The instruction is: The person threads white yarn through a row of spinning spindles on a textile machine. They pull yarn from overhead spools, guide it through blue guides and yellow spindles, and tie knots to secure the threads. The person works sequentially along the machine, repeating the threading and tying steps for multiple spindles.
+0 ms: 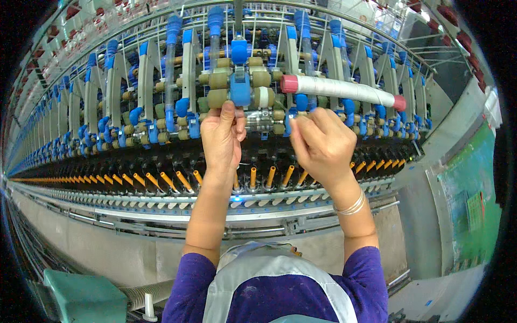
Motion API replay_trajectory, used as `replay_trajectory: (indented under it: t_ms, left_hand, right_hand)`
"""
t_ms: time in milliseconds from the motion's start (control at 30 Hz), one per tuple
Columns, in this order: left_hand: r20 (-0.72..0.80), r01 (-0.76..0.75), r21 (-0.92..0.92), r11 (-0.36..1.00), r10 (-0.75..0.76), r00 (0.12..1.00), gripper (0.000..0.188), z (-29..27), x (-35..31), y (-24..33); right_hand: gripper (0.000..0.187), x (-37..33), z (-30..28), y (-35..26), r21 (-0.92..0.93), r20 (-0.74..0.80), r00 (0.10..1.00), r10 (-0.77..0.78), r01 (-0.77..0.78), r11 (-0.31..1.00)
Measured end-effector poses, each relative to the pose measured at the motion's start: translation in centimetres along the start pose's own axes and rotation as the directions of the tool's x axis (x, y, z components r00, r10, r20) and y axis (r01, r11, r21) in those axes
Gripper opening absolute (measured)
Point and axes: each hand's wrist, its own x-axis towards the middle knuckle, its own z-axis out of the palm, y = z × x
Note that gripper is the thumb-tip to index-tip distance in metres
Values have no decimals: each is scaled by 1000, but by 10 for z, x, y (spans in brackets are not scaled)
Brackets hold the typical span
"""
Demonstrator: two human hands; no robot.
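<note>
Looked down and forward from the wearer's head, as the left one of two fisheye cameras worn side by side. Stood upright and unmirrored. Faced the long spinning machine (188, 81) across its front and took in the row of orange spindles (183, 182) from above. Sat close above the grey apron (264, 265) and purple sleeves (188, 281), both large at the lower edge, and behind the forearms (206, 215) rising there. Showed the left hand (221, 134) and right hand (326, 141) near the middle. Bowed the machine's long rails (258, 216) toward the rim, shrank its far left end into the distance, and faded to black at the corners.
</note>
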Motion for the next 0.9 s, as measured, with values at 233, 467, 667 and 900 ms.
replay_trajectory:
  t_ms: [233, 467, 667, 900]
  left_hand:
    - [191, -43, -7, 999, 43, 981, 18, 36, -60, 34]
    - [-72, 163, -66, 984, -167, 983, 31, 10, -23, 3]
    - [-91, 6, -70, 998, -12, 996, 26, 30, -34, 10]
    - [-25, 80, -124, 989, -84, 996, 29, 33, -41, 8]
  right_hand:
    - [13, 3, -2, -1, 1, 138, 988, 65, -65, 998]
    - [14, -1, 7, 8, 77, 110, 994, -2, -6, 997]
    - [19, -7, -12, 12, 106, -9, 999, 40, -39, 994]
    - [17, 1, 6, 18, 157, 157, 988, -7, -18, 988]
